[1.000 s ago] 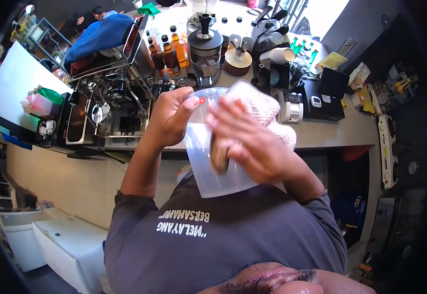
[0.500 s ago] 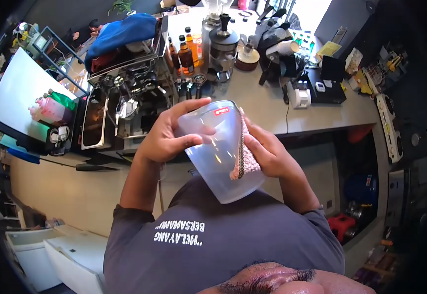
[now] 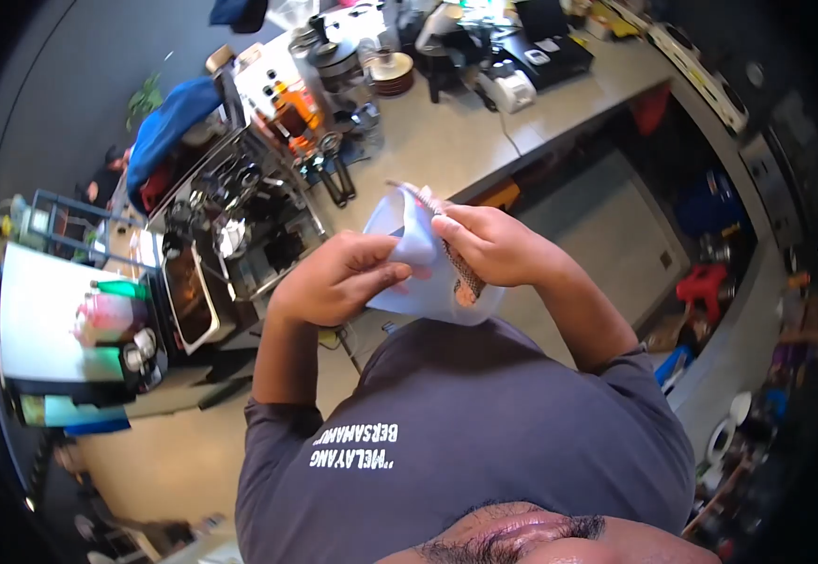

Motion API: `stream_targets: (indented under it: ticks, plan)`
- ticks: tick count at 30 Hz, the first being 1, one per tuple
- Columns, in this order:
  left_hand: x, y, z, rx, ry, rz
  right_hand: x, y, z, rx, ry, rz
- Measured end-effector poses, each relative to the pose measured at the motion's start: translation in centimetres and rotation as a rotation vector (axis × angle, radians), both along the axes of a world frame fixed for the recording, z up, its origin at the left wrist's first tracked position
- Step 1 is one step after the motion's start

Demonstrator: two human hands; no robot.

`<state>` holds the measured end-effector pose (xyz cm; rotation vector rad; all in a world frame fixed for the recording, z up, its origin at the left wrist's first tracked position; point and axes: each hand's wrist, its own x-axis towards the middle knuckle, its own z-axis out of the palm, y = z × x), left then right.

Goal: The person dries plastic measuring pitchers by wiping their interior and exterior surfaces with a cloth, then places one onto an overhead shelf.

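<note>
In front of my chest I hold a translucent plastic container [image 3: 404, 301], tilted, its mouth toward the counter. My left hand [image 3: 338, 277] is closed on its left side, thumb and fingers at the wall near the rim. My right hand [image 3: 493, 244] is closed on a pinkish knit cloth [image 3: 466, 293] with a dark patterned edge. The cloth lies against the right side of the container; part of it is hidden under my right fingers.
Beyond my hands is a counter [image 3: 456, 150] with portafilters [image 3: 334, 179], syrup bottles [image 3: 301, 103], a grinder [image 3: 338, 61] and a white printer [image 3: 510, 89]. An espresso machine [image 3: 240, 202] stands at the left. A red object [image 3: 703, 289] sits on a low shelf at the right.
The view has turned, shifting the counter up and left. The container has turned in my hands, and my right hand has moved with the cloth up toward the rim.
</note>
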<state>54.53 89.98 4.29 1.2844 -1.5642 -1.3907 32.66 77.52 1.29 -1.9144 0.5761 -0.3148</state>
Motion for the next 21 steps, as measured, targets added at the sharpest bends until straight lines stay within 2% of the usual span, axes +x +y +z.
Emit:
stream_targets:
  ticks: [1,3,6,7,8,10,11,12,13,15,16,17,18,19,21]
  plan:
    - [-0.9,-0.6,-0.1,0.012,-0.083,-0.012,-0.7,0.5,0.0,0.015,-0.034,-0.016]
    - [-2.5,-1.6,-0.3,0.069,-0.187,-0.031,-2.2,1.9,-1.3,-0.284,-0.210,-0.073]
    - [-3.8,-3.6,-5.5,0.024,0.183,0.066,-5.8,3.7,-0.6,-0.361,-0.367,-0.027]
    - [-4.7,-4.4,-6.4,-0.062,0.346,0.050,-7.1,4.1,-1.3,-0.373,-0.413,0.030]
    - [-5.1,-5.5,-6.5,-0.270,0.048,-0.117,-8.4,4.7,-1.9,-0.444,-0.345,0.045]
    - [-9.0,-7.2,-8.0,-0.129,0.247,-0.133,-10.9,5.6,-2.7,-0.575,-0.312,-0.057]
    - [-10.9,-7.9,-10.2,0.139,0.793,-0.139,-12.3,5.5,-2.8,-0.608,-0.312,-0.135]
    - [-13.5,-8.4,-9.2,0.175,0.723,-0.182,-14.0,5.3,-2.9,-0.642,-0.309,-0.211]
    - [-15.4,-9.0,-9.0,0.103,0.618,-0.221,-15.7,5.1,-2.9,-0.681,-0.304,-0.286]
    - [-19.7,-10.1,-6.8,0.254,0.614,-0.314,-19.1,4.2,-2.8,-0.905,-0.107,-0.530]
    - [-22.1,-11.2,-6.7,0.165,0.486,-0.394,-20.9,3.6,-2.9,-1.012,-0.004,-0.649]
    - [-24.5,-11.6,-6.1,0.078,0.367,-0.440,-22.8,2.4,-3.7,-0.997,-0.058,-0.710]
    - [-26.9,-12.1,-5.2,-0.017,0.250,-0.481,-24.7,1.8,-3.8,-0.827,-0.081,-0.813]
    - [-28.3,-13.8,-5.9,-0.343,0.021,-0.553,-26.9,1.2,-4.1,-0.800,-0.074,-0.825]
    - [-32.7,-14.4,-6.3,-0.362,0.140,-0.531,-31.1,0.1,-4.2,-0.787,-0.042,-0.823]
